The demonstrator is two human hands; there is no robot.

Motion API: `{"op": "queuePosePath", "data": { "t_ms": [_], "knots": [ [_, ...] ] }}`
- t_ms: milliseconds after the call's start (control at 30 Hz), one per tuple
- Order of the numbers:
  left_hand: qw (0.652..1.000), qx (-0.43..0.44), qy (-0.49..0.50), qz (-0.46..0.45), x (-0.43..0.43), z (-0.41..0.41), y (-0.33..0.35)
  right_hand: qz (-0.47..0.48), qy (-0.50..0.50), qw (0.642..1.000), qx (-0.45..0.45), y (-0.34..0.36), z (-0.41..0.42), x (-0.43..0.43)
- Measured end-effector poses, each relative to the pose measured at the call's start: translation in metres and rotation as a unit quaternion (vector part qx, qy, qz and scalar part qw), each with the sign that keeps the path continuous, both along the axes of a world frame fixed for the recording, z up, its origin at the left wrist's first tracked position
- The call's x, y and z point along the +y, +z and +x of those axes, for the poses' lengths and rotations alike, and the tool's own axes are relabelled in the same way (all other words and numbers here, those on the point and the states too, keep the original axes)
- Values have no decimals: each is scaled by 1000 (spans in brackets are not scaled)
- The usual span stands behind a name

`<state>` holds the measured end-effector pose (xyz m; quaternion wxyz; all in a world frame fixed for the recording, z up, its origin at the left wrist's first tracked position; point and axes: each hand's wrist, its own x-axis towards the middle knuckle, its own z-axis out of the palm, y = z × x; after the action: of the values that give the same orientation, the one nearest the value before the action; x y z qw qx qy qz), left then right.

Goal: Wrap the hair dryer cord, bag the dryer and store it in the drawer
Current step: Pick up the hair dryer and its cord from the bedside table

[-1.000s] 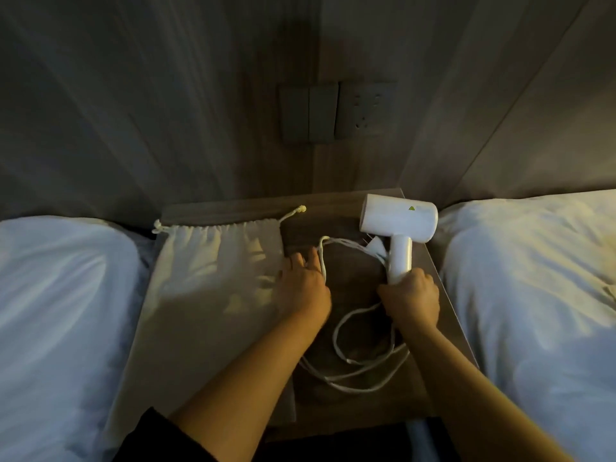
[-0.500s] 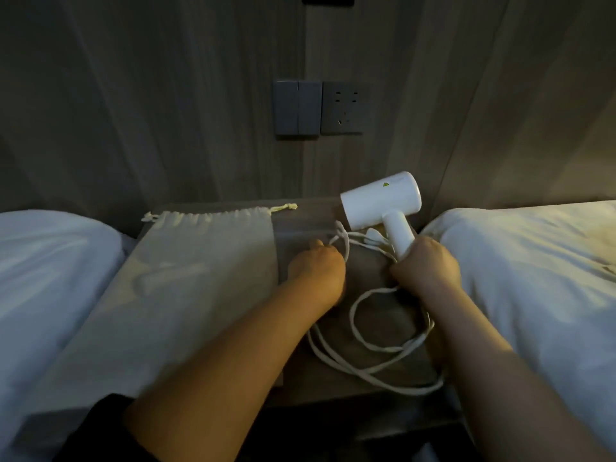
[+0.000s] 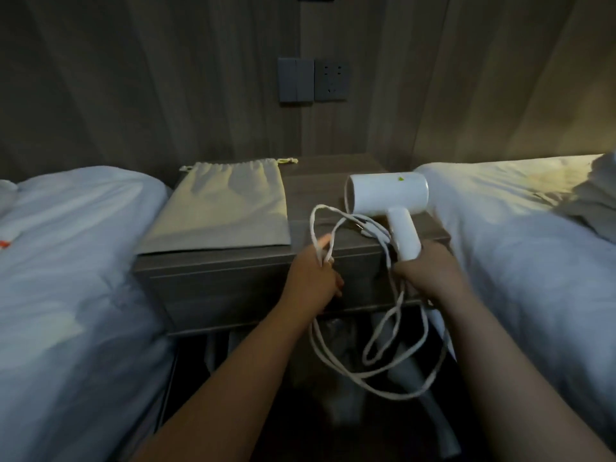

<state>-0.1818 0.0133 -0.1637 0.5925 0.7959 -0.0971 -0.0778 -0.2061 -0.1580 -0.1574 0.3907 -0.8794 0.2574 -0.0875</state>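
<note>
My right hand (image 3: 430,275) grips the handle of the white hair dryer (image 3: 388,195), held upright in the air over the right front corner of the nightstand (image 3: 233,281). My left hand (image 3: 313,278) is shut on a loop of the white cord (image 3: 393,371), which hangs in loose loops below both hands in front of the nightstand. A beige drawstring bag (image 3: 226,208) lies flat on the left half of the nightstand top. The closed drawer front (image 3: 216,295) faces me below the top.
White beds flank the nightstand, one on the left (image 3: 73,261) and one on the right (image 3: 520,235). A switch and socket panel (image 3: 313,80) sits on the wood wall behind. Dark floor with dim objects lies below the nightstand.
Both hands have lifted the dryer and cord off the nightstand top and drawn them toward me. The cord now hangs free in front of the drawer. The view has pulled back.
</note>
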Motion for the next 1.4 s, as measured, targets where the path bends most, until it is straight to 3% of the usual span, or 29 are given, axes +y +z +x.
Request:
{"op": "queuePosePath", "data": {
  "t_ms": [67,167,333,400,533,633,767,833,967,1033,1100,1167,1233,1333,1400],
  "knots": [
    [999,6,-2,-51,9,-13,-12,93,3,996,-18,-9,-16,7],
    [997,7,-34,-62,22,-29,-35,150,20,988,-42,-13,-26,8],
    [982,-45,-153,102,45,-37,-58,188,61,977,-82,-14,-38,6],
    [968,0,-229,107,55,-35,-59,231,84,964,-99,-18,-43,5],
    [937,178,-301,-1,73,-35,-52,285,107,945,-123,-33,-55,4],
    [925,262,-258,-94,78,-29,-47,223,116,961,-114,-36,-64,0],
    [956,235,-148,-99,65,-22,-46,51,138,987,-64,-35,-73,-11],
    [945,250,-141,-160,56,-19,-44,-44,184,981,-37,-35,-74,-11],
    [921,286,-81,-251,57,-18,-41,-134,276,952,-16,-34,-72,-2],
    [933,269,-54,-232,65,-18,-39,-159,305,939,-3,-32,-71,1],
    [967,206,-98,-114,73,-18,-36,-175,331,927,16,-33,-72,4],
    [978,143,-149,-31,74,-18,-35,-192,349,917,38,-35,-72,6],
    [983,120,-138,-21,71,-19,-36,-159,351,922,43,-32,-73,4],
    [991,77,-98,-51,66,-22,-36,37,316,947,33,-29,-72,-8],
    [994,42,-97,-32,69,-21,-34,165,236,957,8,-34,-67,-24]
  ]
}}
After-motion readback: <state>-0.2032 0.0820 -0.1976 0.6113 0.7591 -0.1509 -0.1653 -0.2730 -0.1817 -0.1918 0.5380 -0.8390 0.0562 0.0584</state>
